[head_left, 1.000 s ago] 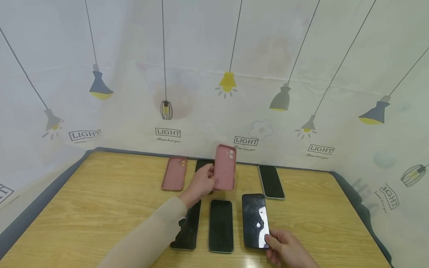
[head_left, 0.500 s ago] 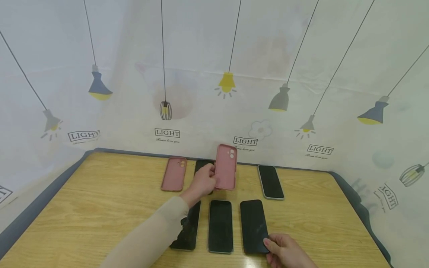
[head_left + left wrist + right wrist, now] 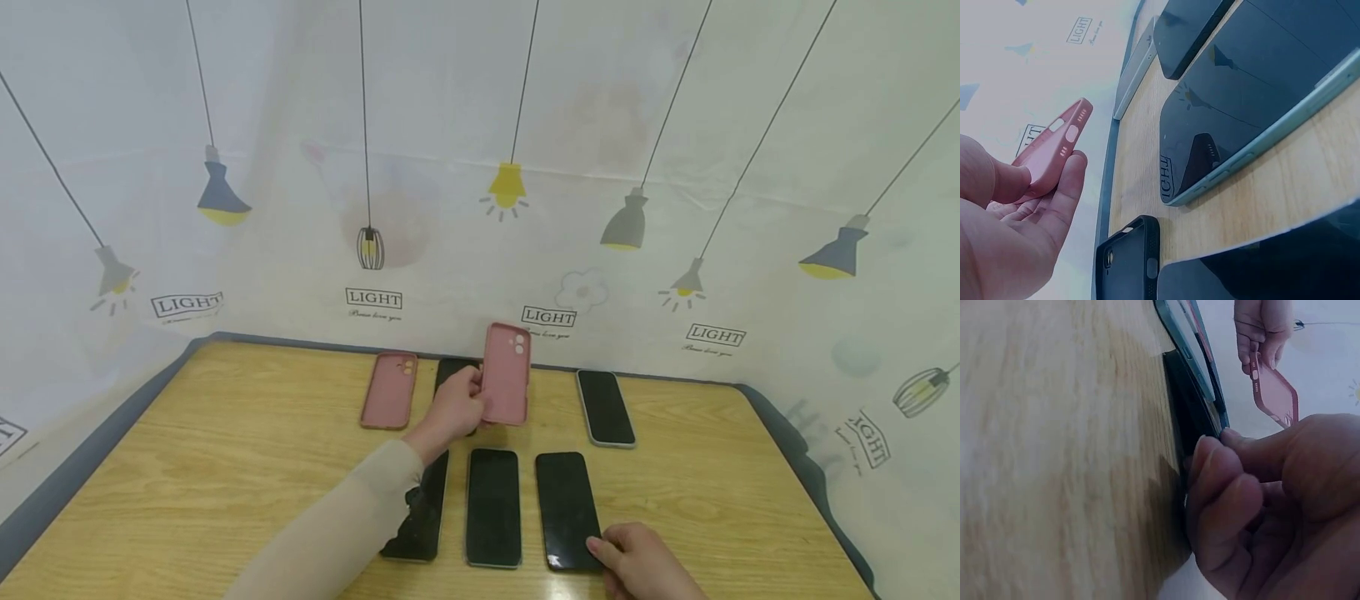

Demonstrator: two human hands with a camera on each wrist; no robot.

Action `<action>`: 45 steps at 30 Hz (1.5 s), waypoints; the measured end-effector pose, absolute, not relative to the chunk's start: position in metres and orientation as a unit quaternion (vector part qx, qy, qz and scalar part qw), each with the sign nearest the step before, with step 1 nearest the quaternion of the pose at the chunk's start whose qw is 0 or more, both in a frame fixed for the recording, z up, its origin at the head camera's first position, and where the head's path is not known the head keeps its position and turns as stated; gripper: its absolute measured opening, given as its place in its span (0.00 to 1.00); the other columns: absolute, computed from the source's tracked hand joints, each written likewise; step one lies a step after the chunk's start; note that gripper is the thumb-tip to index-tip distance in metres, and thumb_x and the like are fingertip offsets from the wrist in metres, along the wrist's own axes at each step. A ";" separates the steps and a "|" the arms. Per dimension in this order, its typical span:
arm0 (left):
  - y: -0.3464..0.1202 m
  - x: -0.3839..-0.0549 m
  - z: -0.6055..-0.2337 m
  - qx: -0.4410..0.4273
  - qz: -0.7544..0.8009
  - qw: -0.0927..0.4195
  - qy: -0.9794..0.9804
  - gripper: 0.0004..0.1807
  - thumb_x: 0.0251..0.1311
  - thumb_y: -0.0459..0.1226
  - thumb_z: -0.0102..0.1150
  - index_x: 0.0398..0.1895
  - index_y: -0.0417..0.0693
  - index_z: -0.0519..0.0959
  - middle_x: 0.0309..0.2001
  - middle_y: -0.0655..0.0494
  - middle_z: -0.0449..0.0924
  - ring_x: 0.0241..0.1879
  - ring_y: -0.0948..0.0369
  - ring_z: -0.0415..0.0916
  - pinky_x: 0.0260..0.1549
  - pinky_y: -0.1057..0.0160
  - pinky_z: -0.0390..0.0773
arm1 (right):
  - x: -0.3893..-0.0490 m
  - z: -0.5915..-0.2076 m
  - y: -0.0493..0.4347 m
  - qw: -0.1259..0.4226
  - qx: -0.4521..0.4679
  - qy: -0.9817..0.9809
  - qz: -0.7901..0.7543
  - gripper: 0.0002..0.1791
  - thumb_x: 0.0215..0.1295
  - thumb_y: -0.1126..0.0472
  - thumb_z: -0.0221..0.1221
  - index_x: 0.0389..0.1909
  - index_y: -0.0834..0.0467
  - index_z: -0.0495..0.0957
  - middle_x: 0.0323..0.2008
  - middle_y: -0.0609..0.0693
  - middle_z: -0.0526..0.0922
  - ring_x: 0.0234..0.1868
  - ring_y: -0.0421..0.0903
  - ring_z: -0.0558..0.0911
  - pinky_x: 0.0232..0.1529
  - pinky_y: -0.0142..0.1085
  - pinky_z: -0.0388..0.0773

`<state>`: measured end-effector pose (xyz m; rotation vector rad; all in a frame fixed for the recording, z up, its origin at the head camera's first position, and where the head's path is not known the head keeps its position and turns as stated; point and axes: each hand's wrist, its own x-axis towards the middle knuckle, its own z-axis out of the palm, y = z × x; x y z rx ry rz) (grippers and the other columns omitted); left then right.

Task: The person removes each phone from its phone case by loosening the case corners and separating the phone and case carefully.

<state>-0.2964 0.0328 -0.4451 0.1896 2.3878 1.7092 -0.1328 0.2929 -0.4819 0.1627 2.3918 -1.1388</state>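
My left hand (image 3: 453,400) pinches a pink phone case (image 3: 506,375) by its lower left edge and holds it upright above the far side of the table. Its hollow inside and two camera holes face me. In the left wrist view the thumb presses inside the case, with fingers behind it. My right hand (image 3: 641,558) pinches the lower right corner of a black smartphone (image 3: 566,504) between thumb and fingers. That phone lies screen up, close over the table. The right wrist view shows the fingers curled at its edge.
Another pink case (image 3: 390,390) lies at the back left. Beside it, a black phone case (image 3: 1129,262) is partly hidden by my left hand. Two more phones lie in front, one in the middle (image 3: 493,508) and one under my left sleeve. A pale-edged phone (image 3: 606,408) lies back right.
The black phone in my right hand has tipped down from a raised, shiny tilt to nearly flat and come slightly towards me. My left hand and the pink case have barely moved.
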 end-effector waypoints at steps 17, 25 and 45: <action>0.034 -0.296 -0.448 0.070 0.564 0.105 0.816 0.12 0.76 0.28 0.50 0.58 0.35 0.74 0.40 0.42 0.83 0.29 0.56 0.83 0.35 0.52 0.88 | -0.130 -0.476 0.297 0.139 0.070 0.920 -0.361 0.22 0.78 0.56 0.57 0.20 0.58 0.73 0.14 0.49 0.75 0.15 0.43 0.72 0.19 0.36 0.73; 0.034 -0.294 -0.451 0.080 0.567 0.116 0.812 0.18 0.76 0.29 0.51 0.64 0.33 0.73 0.42 0.40 0.84 0.29 0.57 0.84 0.33 0.55 0.88 | -0.142 -0.467 0.308 0.109 0.080 0.914 -0.382 0.22 0.79 0.55 0.54 0.22 0.60 0.74 0.14 0.48 0.73 0.15 0.43 0.70 0.19 0.34 0.69; 0.045 -0.299 -0.463 0.062 0.531 0.119 0.837 0.15 0.74 0.34 0.58 0.57 0.30 0.77 0.35 0.44 0.86 0.25 0.58 0.87 0.29 0.63 0.86 | -0.167 -0.452 0.323 0.066 0.113 0.900 -0.415 0.19 0.80 0.57 0.54 0.28 0.63 0.76 0.17 0.50 0.76 0.17 0.45 0.74 0.17 0.35 0.74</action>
